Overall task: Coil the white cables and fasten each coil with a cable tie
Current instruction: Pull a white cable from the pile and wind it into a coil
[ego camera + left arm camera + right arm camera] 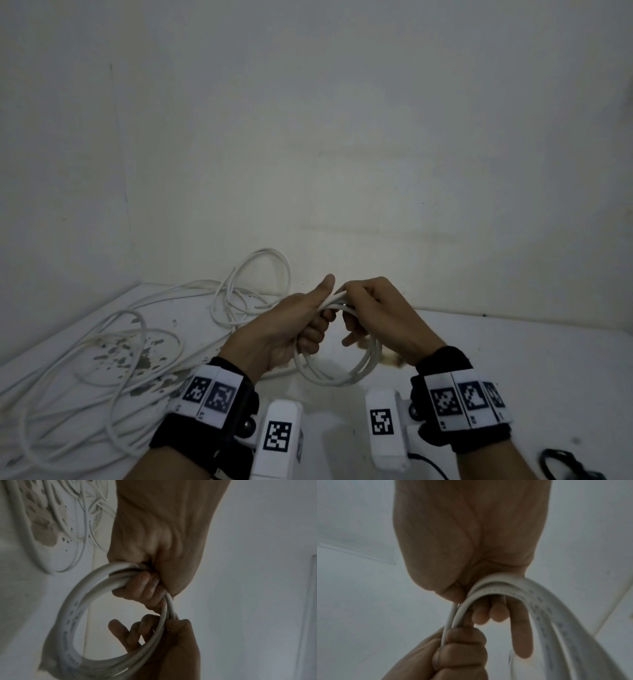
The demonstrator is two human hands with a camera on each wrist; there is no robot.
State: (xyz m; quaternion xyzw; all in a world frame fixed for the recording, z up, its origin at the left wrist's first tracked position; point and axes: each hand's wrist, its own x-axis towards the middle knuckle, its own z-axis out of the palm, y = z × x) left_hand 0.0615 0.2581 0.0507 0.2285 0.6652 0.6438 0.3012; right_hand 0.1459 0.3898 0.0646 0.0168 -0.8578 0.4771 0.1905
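A small coil of white cable hangs between both hands above the table. My left hand grips the top of the coil from the left, fingers curled round the strands and thumb up. My right hand grips the same top part from the right, with one finger sticking out. The left wrist view shows my left hand wrapped round the coil. In the right wrist view my right hand curls over the coil. Loose white cable trails from the coil to the left.
The loose cable lies in tangled loops over the left half of the white table, across a patch of worn, stained paint. Walls close off the back and left. A black looped object lies at the near right edge.
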